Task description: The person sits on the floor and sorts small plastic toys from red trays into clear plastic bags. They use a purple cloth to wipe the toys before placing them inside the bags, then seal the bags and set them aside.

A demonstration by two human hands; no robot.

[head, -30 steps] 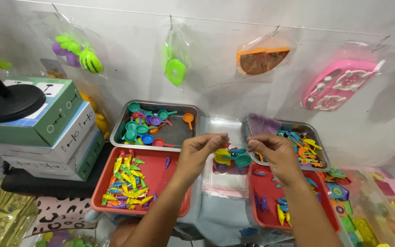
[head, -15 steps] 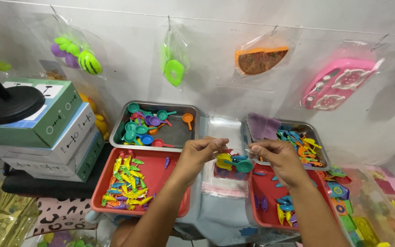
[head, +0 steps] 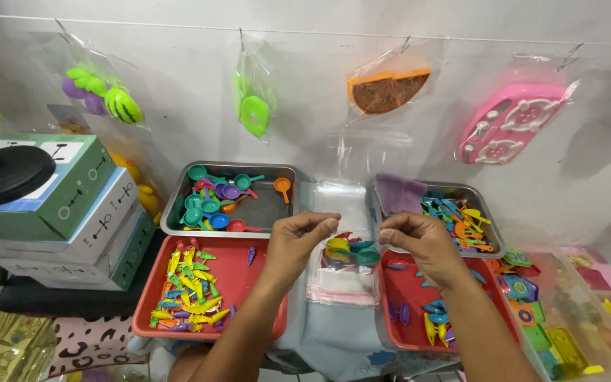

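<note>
Bag Held Open Between Both Hands

The left hand [head: 298, 237] and right hand [head: 419, 240] are each pinching an upper corner of the clear plastic bag [head: 346, 212]. The bag is hanging midway between them, equally near both, long axis vertical, small coloured toys [head: 348, 251] sitting inside

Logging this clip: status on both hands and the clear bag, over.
Left hand and right hand each pinch a top edge of the clear bag. Small toy pieces inside. Bag stack beneath. Nothing in the way.
</note>
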